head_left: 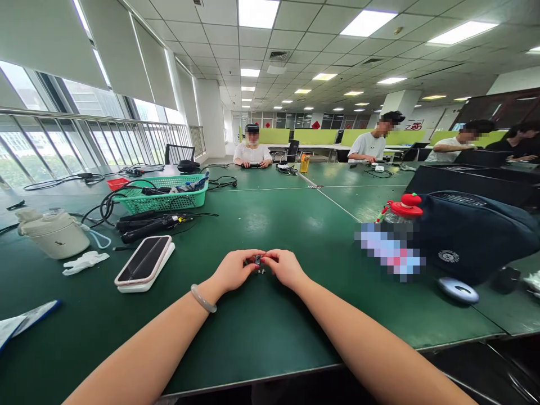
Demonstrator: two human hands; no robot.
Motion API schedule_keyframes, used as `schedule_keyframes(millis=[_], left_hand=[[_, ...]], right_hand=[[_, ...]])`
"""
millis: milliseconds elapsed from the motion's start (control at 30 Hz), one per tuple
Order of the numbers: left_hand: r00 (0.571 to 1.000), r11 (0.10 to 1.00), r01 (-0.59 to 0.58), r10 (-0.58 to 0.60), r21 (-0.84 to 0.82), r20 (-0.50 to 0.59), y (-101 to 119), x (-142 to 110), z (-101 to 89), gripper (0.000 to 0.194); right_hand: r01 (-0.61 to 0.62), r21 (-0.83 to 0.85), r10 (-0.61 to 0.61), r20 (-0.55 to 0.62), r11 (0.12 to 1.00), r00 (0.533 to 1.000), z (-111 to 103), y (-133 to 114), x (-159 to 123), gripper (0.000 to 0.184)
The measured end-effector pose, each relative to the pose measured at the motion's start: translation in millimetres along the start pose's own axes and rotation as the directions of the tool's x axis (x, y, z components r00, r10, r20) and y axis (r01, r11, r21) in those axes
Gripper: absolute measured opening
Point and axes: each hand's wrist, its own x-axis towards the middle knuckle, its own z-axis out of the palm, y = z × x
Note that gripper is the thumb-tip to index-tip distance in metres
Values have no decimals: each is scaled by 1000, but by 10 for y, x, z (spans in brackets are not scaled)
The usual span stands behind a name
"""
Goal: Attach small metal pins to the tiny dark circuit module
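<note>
My left hand (237,270) and my right hand (283,267) meet over the middle of the green table (270,332). Between their fingertips is a small dark part with light marks (257,260), too small to name. Thumb and fingers of the left hand pinch it from one side. From the other side, the right hand's pinched fingers touch or hold it. Just below lie a few tiny metallic pieces (261,271) on the tabletop. A pale bangle (203,299) circles my left wrist.
To the left are a phone (145,260) on a white box, a cream bottle (54,233), black cables and a green basket (185,199). A dark bag (476,236), a red-lidded bottle (405,208) and a round bluish object (458,291) lie right. Several people sit across.
</note>
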Motion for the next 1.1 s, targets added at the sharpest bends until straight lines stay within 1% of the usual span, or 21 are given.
schedule_keyframes(millis=[167, 233, 300, 400, 500, 567, 633, 733, 800, 833, 933, 1000, 1100], left_hand=[[1000, 1000, 14, -14, -8, -5, -24, -3, 27, 37], [999, 999, 29, -29, -29, -20, -53, 1, 54, 37], [998, 997, 48, -50, -65, -33, -91, 13, 88, 37], [994, 989, 96, -102, -115, -44, -160, 53, 135, 38], [988, 972, 143, -152, -185, -39, -230, 105, 165, 39], [986, 963, 156, -165, -218, -22, -266, 135, 176, 39], [984, 963, 173, -178, -208, -7, -283, 156, 182, 39], [977, 969, 209, -212, -136, -10, -268, 168, 187, 38], [976, 972, 212, -215, -100, -19, -246, 167, 189, 36], [978, 974, 205, -209, -97, -22, -237, 166, 190, 36], [980, 973, 193, -196, -129, -15, -232, 156, 188, 37], [981, 970, 185, -191, -157, -26, -246, 148, 182, 38], [983, 971, 168, -179, -170, -48, -271, 136, 170, 38]], right_hand=[[48, -22, -49, -10, 999, 999, 104, 80, 23, 21], [32, -23, -33, -17, 999, 999, 137, 106, 47, 21], [0, -19, 0, 4, 1000, 1000, 151, 122, 88, 20], [-81, 6, 80, 91, 997, 993, 122, 118, 180, 17], [-211, 99, 185, 225, 972, 957, 42, 74, 268, 17], [-276, 153, 222, 295, 949, 929, -10, 37, 302, 19], [-294, 172, 228, 323, 940, 918, -34, 12, 312, 21], [-256, 183, 200, 277, 949, 940, -5, 21, 295, 16], [-227, 168, 190, 209, 959, 959, 39, 57, 274, 14], [-212, 149, 186, 171, 966, 968, 61, 80, 263, 14], [-100, 59, 97, 52, 993, 994, 105, 134, 229, 16], [-49, 29, 49, 25, 998, 999, 112, 144, 207, 19], [-9, -3, 9, 29, 1000, 1000, 105, 125, 183, 21]])
